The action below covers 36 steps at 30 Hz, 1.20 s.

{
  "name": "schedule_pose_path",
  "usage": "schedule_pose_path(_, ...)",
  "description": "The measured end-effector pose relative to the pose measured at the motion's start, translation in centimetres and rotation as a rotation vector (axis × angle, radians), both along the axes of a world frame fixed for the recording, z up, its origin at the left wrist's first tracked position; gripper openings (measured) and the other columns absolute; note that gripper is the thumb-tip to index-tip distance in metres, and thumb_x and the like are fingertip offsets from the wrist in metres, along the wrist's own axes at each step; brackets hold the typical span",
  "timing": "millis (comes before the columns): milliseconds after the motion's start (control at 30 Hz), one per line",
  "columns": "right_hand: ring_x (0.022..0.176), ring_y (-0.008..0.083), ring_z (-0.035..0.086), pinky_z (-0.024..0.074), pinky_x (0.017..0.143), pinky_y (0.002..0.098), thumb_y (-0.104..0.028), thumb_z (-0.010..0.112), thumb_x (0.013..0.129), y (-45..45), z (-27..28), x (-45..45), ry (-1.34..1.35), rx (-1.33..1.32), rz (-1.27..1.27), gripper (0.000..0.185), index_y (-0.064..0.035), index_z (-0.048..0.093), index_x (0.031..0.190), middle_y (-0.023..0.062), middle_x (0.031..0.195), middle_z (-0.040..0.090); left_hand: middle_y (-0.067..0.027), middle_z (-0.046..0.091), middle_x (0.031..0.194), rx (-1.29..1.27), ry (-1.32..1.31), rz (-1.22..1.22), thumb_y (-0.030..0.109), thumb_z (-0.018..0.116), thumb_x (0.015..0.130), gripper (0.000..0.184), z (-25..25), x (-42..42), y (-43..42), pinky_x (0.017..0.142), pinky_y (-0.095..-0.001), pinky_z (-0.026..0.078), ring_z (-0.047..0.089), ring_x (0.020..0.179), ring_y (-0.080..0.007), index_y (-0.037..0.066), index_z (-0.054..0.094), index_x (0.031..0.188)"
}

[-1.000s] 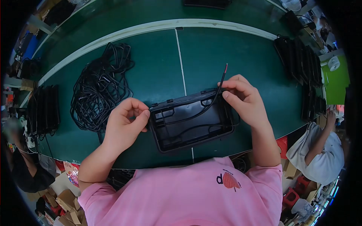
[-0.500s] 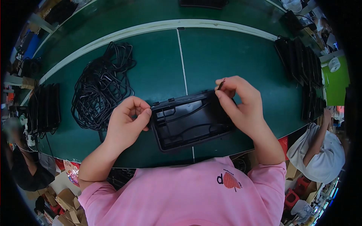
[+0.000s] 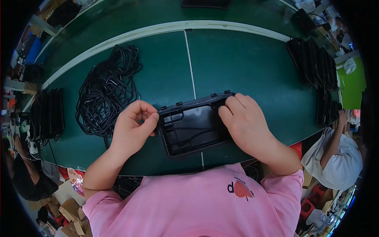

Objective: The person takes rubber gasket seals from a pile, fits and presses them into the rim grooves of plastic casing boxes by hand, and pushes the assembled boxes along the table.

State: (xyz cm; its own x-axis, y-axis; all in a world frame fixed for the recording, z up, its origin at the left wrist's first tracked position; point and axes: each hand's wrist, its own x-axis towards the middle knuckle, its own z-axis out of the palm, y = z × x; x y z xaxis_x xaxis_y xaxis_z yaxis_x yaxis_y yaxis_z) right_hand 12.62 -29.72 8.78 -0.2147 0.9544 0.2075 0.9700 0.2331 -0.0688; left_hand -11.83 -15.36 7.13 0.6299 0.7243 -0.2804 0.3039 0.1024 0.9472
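Note:
A shallow black plastic case (image 3: 196, 115) with hinge lugs along its far edge lies on the green table in front of me. My left hand (image 3: 136, 124) pinches the case's left far corner between thumb and forefinger. Inside the case runs a thin black cable (image 3: 193, 128). My right hand (image 3: 245, 122) is over the right end of the case, knuckles up, with its fingers closed and reaching down inside the far right corner. The cable's end is hidden under those fingers. To the left of the case is a tangled heap of black cables (image 3: 104, 93).
Rows of black cases stand at the table's right edge (image 3: 314, 65) and left edge (image 3: 47, 112). A pale raised strip (image 3: 158, 27) crosses the table's far side. One person in a light top (image 3: 335, 158) sits at right, another in dark clothing (image 3: 33, 177) at left.
My right hand has turned over and moved down and left into the case's right corner, taking the cable's end with its red wire out of sight. My left hand stays put.

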Motion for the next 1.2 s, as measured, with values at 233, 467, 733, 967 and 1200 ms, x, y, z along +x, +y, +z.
schedule_pose_path(233, 0.083, 0.0291, 0.053, 0.0463, 0.072, 0.0384, -0.005, 0.069, 0.077, 0.8, 0.3, 2.1, 0.297, 0.115, -0.179, 0.014, -0.0043, 0.057, 0.082, 0.0101, 0.088, 0.051, -0.0002, 0.057, 0.082, -0.028, -0.017, 0.002, 0.006, 0.064, 0.091, 0.008, -0.3, -0.2, 0.2, 0.055, -0.0198, 0.050, 0.055, 0.072, -0.0046, 0.001, 0.059, 0.096)
schedule_pose_path(467, 0.080, 0.0264, 0.060, 0.0490, 0.071, 0.0350, -0.005, 0.069, 0.083, 0.7, 0.3, 4.0, 0.636, -0.031, -0.324, 0.008, -0.0016, 0.065, 0.089, 0.0091, 0.085, 0.062, 0.0012, 0.055, 0.083, 0.219, 0.036, -0.047, 0.005, 0.063, 0.093, 0.007, -0.7, -0.4, 0.1, 0.055, -0.0175, 0.048, 0.052, 0.070, -0.0031, 0.003, 0.058, 0.096)
schedule_pose_path(733, 0.067, 0.0131, 0.055, 0.0433, 0.059, 0.0253, -0.003, 0.070, 0.084, 0.9, -0.4, 3.3, 0.727, -0.005, -0.365, 0.006, 0.0000, 0.065, 0.084, 0.0052, 0.077, 0.059, 0.0010, 0.053, 0.083, 0.182, 0.033, -0.054, 0.002, 0.063, 0.091, 0.008, -0.3, -0.1, 0.1, 0.055, -0.0161, 0.045, 0.050, 0.069, -0.0026, 0.003, 0.058, 0.096)
schedule_pose_path(967, 0.067, 0.0053, 0.052, 0.0411, 0.060, 0.0210, -0.004, 0.069, 0.086, 0.9, -0.2, 3.3, 0.911, -0.166, -0.510, 0.009, -0.0017, 0.061, 0.083, -0.0010, 0.076, 0.057, 0.0007, 0.055, 0.080, 0.047, 0.075, -0.027, 0.001, 0.062, 0.090, 0.007, 0.2, 0.3, 0.6, 0.053, -0.0185, 0.047, 0.052, 0.064, -0.0040, 0.003, 0.058, 0.096)
schedule_pose_path(1200, 0.067, 0.0006, 0.046, 0.0367, 0.059, 0.0167, -0.005, 0.068, 0.089, 0.8, -1.6, 4.1, 1.252, -0.255, -0.521, 0.012, -0.0038, 0.057, 0.086, -0.0060, 0.075, 0.054, 0.0002, 0.059, 0.081, -0.271, -0.072, 0.042, 0.005, 0.066, 0.090, 0.009, 0.2, -0.5, 0.6, 0.051, -0.0215, 0.051, 0.056, 0.064, -0.0059, 0.003, 0.060, 0.097)
